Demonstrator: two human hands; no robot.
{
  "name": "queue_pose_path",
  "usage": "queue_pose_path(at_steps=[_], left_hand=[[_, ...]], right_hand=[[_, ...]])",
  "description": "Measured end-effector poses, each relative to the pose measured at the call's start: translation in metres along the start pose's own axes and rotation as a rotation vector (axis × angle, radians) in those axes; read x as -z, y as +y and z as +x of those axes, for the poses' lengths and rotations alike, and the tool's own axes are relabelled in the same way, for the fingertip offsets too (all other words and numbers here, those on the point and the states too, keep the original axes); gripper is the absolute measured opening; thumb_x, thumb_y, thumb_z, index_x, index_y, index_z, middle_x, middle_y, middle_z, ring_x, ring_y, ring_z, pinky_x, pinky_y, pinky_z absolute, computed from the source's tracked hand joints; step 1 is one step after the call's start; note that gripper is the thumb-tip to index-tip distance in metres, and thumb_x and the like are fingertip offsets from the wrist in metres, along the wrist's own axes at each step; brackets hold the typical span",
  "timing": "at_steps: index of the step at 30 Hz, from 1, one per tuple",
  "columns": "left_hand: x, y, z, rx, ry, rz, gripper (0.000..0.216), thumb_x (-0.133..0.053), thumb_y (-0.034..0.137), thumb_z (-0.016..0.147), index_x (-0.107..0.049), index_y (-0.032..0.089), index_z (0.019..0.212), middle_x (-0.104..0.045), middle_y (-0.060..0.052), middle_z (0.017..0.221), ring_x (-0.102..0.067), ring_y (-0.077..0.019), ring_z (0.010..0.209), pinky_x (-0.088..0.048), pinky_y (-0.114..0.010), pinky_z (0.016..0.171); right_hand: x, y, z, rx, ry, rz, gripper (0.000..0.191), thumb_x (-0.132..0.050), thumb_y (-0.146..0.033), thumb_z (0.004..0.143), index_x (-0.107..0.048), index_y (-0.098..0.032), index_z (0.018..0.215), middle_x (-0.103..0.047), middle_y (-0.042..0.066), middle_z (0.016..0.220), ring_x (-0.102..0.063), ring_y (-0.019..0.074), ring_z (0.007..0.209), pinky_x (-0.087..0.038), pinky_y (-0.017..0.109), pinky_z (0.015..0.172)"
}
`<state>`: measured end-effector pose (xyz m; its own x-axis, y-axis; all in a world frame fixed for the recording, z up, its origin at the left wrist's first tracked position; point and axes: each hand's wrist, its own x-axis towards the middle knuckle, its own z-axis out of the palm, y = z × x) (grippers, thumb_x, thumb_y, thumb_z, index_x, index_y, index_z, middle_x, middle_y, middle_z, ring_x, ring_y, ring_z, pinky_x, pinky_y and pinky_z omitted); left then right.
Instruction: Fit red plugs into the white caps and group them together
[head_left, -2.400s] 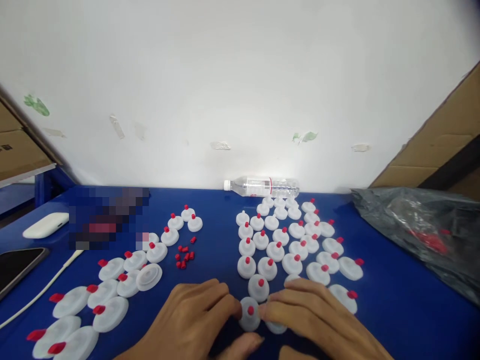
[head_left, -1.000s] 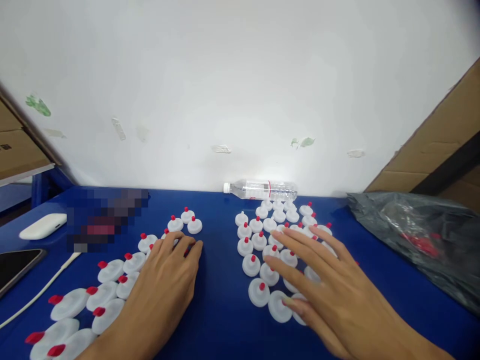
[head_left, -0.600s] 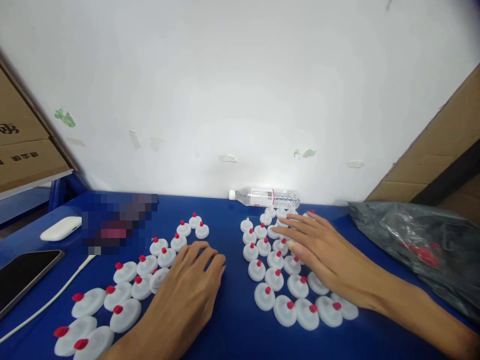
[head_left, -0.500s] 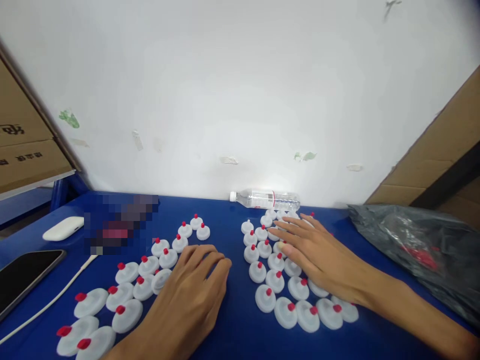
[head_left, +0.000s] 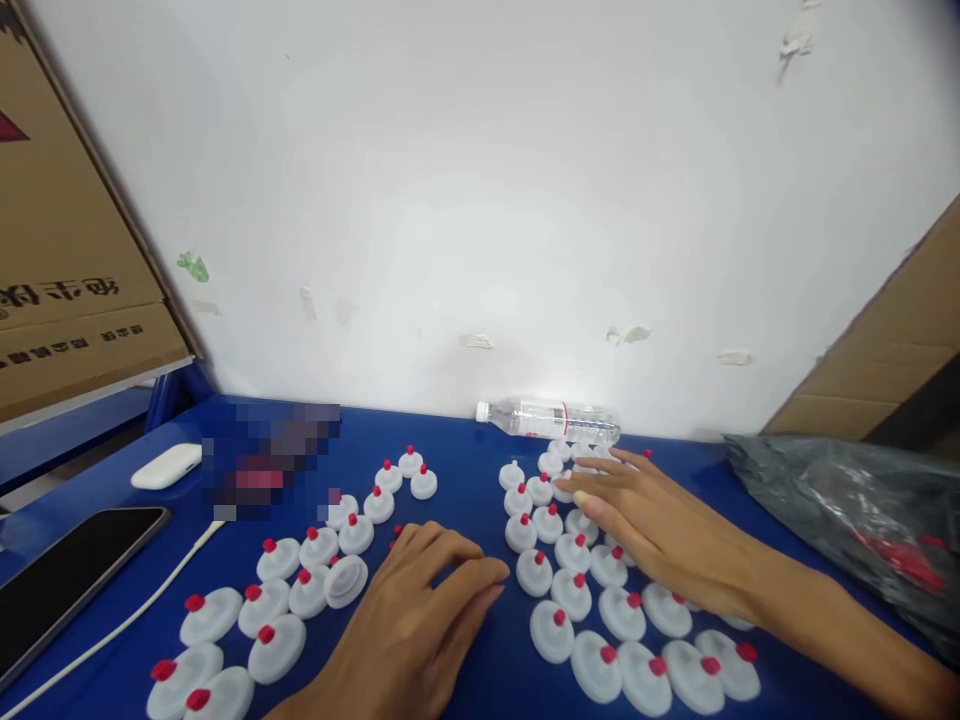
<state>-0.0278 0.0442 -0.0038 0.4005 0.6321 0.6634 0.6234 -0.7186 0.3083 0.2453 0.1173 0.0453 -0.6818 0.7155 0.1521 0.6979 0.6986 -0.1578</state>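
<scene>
Head view shows, nearest the camera, the left hand (head_left: 416,625) lying palm down on the blue table (head_left: 465,470), its fingers (head_left: 480,572) slack and slightly spread, gripping nothing; the tips rest on bare blue just beside the right-hand cluster of white caps (head_left: 574,590), each fitted with a red plug. A few loose red plugs (head_left: 395,532) peek out just beyond its knuckles, and one careless sweep of that palm could, I judge, scatter them or push them under the neighbouring caps. To its left sits the left-hand group of caps (head_left: 300,575), one of them, a bare cap (head_left: 345,578), showing no red. Farther out, the right hand (head_left: 660,535) lies flat and extended over the middle of the right cluster, fingers (head_left: 600,482) straight and released, pressing on or brushing the cap tops without closing on any; whether a cap is pinned beneath the palm I cannot tell. The caps are light and packed touching one another, so a sideways drag of that forearm would likely knock rows out of line or tip a cap. Beyond the fingertips a water bottle (head_left: 551,421) lies on its side against the wall (head_left: 480,200), round and free to roll if nudged. At far right a dark plastic bag (head_left: 847,510) slumps on the table.
</scene>
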Motion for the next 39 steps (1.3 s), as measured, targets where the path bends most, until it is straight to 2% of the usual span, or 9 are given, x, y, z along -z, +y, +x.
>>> queue_pose_path(at_steps=[3, 6, 9, 12, 17, 21, 32, 35, 39], left_hand=[[-0.004, 0.0, -0.002, 0.06, -0.013, -0.084, 0.023, -0.06, 0.012, 0.097, -0.065, 0.026, 0.114, -0.071, 0.002, 0.098, -0.066, -0.0129, 0.088, -0.05, -0.028, 0.088], [-0.005, 0.0, -0.002, 0.125, -0.005, -0.111, 0.023, -0.064, 0.012, 0.094, -0.065, 0.027, 0.111, -0.072, 0.004, 0.098, -0.068, -0.0124, 0.088, -0.051, -0.026, 0.087], [-0.003, 0.0, 0.0, 0.176, 0.019, -0.117, 0.019, -0.067, 0.013, 0.092, -0.067, 0.028, 0.104, -0.073, 0.006, 0.096, -0.068, -0.0126, 0.087, -0.052, -0.025, 0.081], [-0.001, -0.001, 0.003, 0.175, 0.049, -0.116, 0.02, -0.068, 0.014, 0.092, -0.066, 0.028, 0.107, -0.073, 0.006, 0.096, -0.067, -0.012, 0.086, -0.053, -0.024, 0.079], [0.002, -0.001, 0.006, 0.04, 0.078, -0.057, 0.022, -0.064, 0.01, 0.094, -0.067, 0.024, 0.111, -0.071, 0.002, 0.096, -0.065, -0.0125, 0.085, -0.051, -0.026, 0.08], [0.003, 0.002, 0.006, -0.044, 0.028, -0.068, 0.021, -0.062, 0.01, 0.096, -0.067, 0.022, 0.113, -0.071, 0.001, 0.093, -0.064, -0.0119, 0.081, -0.05, -0.027, 0.078], [0.002, 0.004, 0.002, 0.002, 0.041, -0.102, 0.017, -0.061, 0.017, 0.098, -0.064, 0.026, 0.113, -0.075, 0.003, 0.095, -0.069, -0.0126, 0.082, -0.052, -0.029, 0.085], [0.004, 0.004, 0.001, -0.022, -0.015, 0.004, 0.015, -0.059, 0.02, 0.1, -0.064, 0.025, 0.113, -0.075, 0.001, 0.094, -0.068, -0.0151, 0.082, -0.052, -0.031, 0.081], [0.006, 0.009, -0.002, -0.031, -0.105, 0.029, 0.015, -0.049, 0.017, 0.103, -0.062, 0.022, 0.099, -0.07, -0.001, 0.087, -0.062, -0.0164, 0.078, -0.051, -0.034, 0.081]], right_hand=[[-0.002, 0.003, -0.001, -0.003, 0.112, -0.006, 0.039, -0.036, -0.043, 0.107, -0.067, -0.026, 0.123, -0.071, 0.005, 0.127, -0.06, 0.0266, 0.127, -0.04, 0.055, 0.112], [-0.001, 0.001, -0.003, -0.015, 0.248, 0.001, 0.03, -0.054, -0.05, 0.099, -0.067, -0.025, 0.11, -0.074, 0.004, 0.11, -0.068, 0.0245, 0.104, -0.052, 0.045, 0.092], [-0.001, -0.01, -0.007, 0.055, 0.305, 0.01, 0.019, -0.058, -0.042, 0.099, -0.063, -0.026, 0.104, -0.071, 0.002, 0.101, -0.067, 0.0203, 0.088, -0.053, 0.037, 0.077], [-0.006, -0.025, -0.011, 0.157, 0.279, 0.049, 0.011, -0.055, -0.03, 0.101, -0.06, -0.027, 0.11, -0.069, 0.001, 0.105, -0.066, 0.018, 0.093, -0.055, 0.034, 0.081], [-0.016, -0.042, -0.019, 0.28, 0.278, 0.03, 0.03, -0.051, -0.014, 0.098, -0.055, -0.026, 0.125, -0.066, 0.006, 0.124, -0.066, 0.0172, 0.106, -0.058, 0.031, 0.088], [-0.022, -0.046, -0.022, 0.347, 0.342, -0.017, 0.04, -0.05, -0.002, 0.093, -0.057, -0.026, 0.125, -0.069, 0.004, 0.121, -0.066, 0.0178, 0.107, -0.059, 0.033, 0.092], [-0.026, -0.056, -0.02, 0.435, 0.469, -0.072, 0.021, -0.049, -0.013, 0.101, -0.061, -0.021, 0.116, -0.075, 0.006, 0.122, -0.073, 0.0168, 0.105, -0.058, 0.033, 0.098], [-0.023, -0.062, -0.024, 0.414, 0.463, -0.12, 0.024, -0.045, -0.011, 0.101, -0.063, -0.023, 0.112, -0.075, 0.005, 0.122, -0.072, 0.0178, 0.107, -0.057, 0.034, 0.1], [-0.019, -0.067, -0.027, 0.409, 0.436, -0.149, 0.024, -0.052, -0.01, 0.097, -0.064, -0.023, 0.113, -0.075, 0.004, 0.121, -0.07, 0.0171, 0.113, -0.053, 0.03, 0.106]])
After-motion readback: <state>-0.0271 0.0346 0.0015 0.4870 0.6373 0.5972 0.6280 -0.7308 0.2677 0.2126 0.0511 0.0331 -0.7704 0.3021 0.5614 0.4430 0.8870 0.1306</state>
